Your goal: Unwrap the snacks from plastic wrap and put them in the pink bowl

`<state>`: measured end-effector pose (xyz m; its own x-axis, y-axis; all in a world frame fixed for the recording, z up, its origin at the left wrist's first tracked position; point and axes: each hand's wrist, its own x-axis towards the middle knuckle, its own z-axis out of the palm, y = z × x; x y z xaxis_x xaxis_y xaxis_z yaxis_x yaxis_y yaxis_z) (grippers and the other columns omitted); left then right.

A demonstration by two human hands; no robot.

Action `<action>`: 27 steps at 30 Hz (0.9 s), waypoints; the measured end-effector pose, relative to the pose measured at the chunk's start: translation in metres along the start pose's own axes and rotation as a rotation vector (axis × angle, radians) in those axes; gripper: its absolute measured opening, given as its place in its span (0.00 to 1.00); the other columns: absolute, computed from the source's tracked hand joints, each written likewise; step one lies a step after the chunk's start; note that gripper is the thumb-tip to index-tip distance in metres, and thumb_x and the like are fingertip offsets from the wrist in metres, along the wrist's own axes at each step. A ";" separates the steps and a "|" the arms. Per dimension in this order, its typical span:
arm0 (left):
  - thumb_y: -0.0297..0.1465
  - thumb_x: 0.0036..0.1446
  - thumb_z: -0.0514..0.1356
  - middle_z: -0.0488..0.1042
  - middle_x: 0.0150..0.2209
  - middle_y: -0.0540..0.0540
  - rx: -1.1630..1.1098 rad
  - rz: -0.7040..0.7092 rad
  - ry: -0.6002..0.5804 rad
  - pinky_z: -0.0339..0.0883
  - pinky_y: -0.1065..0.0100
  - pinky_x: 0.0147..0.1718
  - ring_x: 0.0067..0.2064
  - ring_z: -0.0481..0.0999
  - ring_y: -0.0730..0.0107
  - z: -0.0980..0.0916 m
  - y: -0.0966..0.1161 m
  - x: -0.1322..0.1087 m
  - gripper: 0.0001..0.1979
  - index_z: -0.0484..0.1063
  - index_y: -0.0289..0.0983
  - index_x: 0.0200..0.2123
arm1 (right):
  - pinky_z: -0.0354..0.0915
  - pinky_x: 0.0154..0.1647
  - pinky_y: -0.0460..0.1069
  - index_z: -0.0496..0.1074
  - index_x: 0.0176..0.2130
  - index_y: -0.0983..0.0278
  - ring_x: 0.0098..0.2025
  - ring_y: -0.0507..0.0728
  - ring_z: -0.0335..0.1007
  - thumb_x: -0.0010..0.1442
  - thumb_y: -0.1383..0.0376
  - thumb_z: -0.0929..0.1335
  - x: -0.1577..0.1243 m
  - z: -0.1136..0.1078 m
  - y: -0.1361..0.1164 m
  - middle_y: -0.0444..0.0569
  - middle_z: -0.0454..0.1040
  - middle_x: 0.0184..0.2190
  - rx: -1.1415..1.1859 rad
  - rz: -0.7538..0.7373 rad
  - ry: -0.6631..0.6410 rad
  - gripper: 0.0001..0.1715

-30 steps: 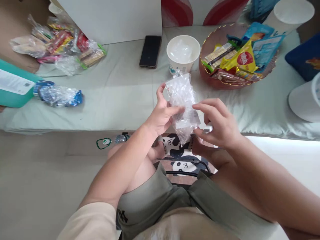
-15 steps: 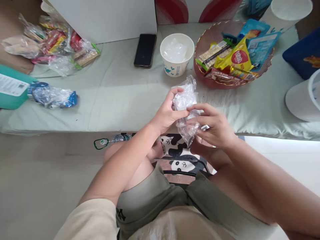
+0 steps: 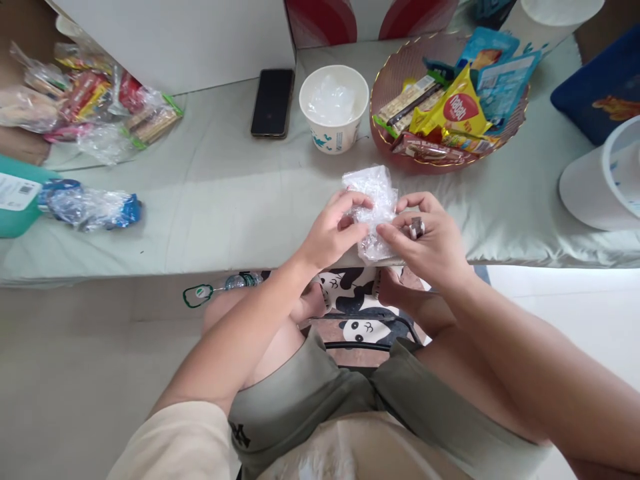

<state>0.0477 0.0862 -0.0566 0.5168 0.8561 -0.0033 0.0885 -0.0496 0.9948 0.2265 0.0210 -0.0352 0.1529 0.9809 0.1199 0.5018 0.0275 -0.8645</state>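
Note:
A crumpled clear plastic bag (image 3: 373, 200) is held between both hands just above the table's front edge. My left hand (image 3: 333, 230) pinches its left side with thumb and fingers closed. My right hand (image 3: 430, 240) grips the right side, fingers curled, and a small dark shiny piece (image 3: 416, 229) shows between its fingers. A white paper cup (image 3: 333, 109) with clear plastic inside stands just beyond the bag.
A pink bowl (image 3: 395, 73) full of snack packets sits at the back right, a black phone (image 3: 273, 102) at the back centre. Bagged snacks (image 3: 100, 110) and a blue-and-clear wrapper (image 3: 90, 208) lie at the left, a teal box (image 3: 13, 203) at the edge. White lidded containers (image 3: 603, 177) stand right.
Both hands lowered the bag toward the table's front edge and folded it smaller. The right hand closed onto the bag's right side.

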 end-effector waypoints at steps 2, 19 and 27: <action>0.37 0.57 0.62 0.68 0.52 0.44 -0.031 0.017 -0.048 0.74 0.65 0.44 0.46 0.73 0.66 0.000 0.000 -0.003 0.13 0.73 0.42 0.46 | 0.71 0.43 0.53 0.72 0.23 0.61 0.40 0.56 0.72 0.60 0.59 0.72 0.001 0.001 0.002 0.51 0.74 0.40 -0.019 0.030 0.025 0.16; 0.31 0.58 0.68 0.71 0.44 0.47 0.185 0.073 0.000 0.73 0.73 0.31 0.32 0.72 0.78 -0.002 -0.003 -0.002 0.08 0.72 0.39 0.39 | 0.72 0.47 0.59 0.67 0.63 0.56 0.51 0.64 0.71 0.60 0.59 0.70 0.006 -0.017 0.005 0.57 0.72 0.54 -0.238 -0.168 0.015 0.32; 0.26 0.56 0.66 0.70 0.56 0.47 0.162 0.084 -0.028 0.73 0.73 0.32 0.31 0.72 0.81 0.003 -0.014 -0.003 0.26 0.66 0.46 0.56 | 0.70 0.39 0.53 0.81 0.52 0.58 0.34 0.55 0.68 0.62 0.63 0.68 0.013 -0.011 0.024 0.50 0.72 0.38 -0.209 -0.296 -0.204 0.20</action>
<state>0.0470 0.0828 -0.0710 0.5518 0.8306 0.0742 0.1790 -0.2050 0.9623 0.2497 0.0320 -0.0495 -0.1852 0.9552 0.2308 0.6637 0.2948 -0.6874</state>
